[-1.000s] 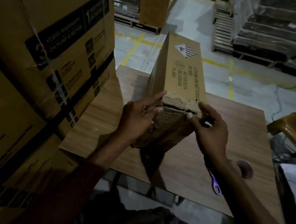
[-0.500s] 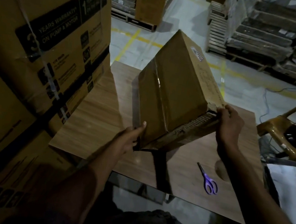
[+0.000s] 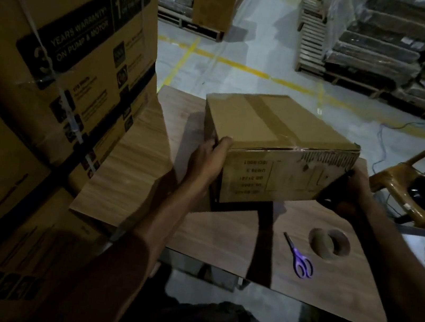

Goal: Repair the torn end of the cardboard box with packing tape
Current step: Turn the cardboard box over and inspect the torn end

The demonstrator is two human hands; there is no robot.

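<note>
A brown cardboard box (image 3: 271, 131) lies flat on the wooden table (image 3: 133, 176), an old tape strip running across its top. Its near side shows upside-down print, and a torn strip of bare corrugation runs along the upper right edge (image 3: 328, 158). My left hand (image 3: 207, 160) grips the near left corner, thumb on top. My right hand (image 3: 354, 191) holds the near right corner from the side and below. A roll of brown packing tape (image 3: 327, 243) lies on the table near my right forearm, with purple-handled scissors (image 3: 300, 258) just left of it.
Tall stacked printed cartons (image 3: 64, 54) crowd the table's left edge. A wooden chair (image 3: 407, 189) stands to the right. Beyond the table lies concrete floor with yellow lines, then pallets (image 3: 390, 49) of wrapped goods. The table's near edge is by my body.
The box stood on end with both hands at its torn edge, was tipped over, and now lies flat with the torn edge toward me. The tape roll has come into sight.
</note>
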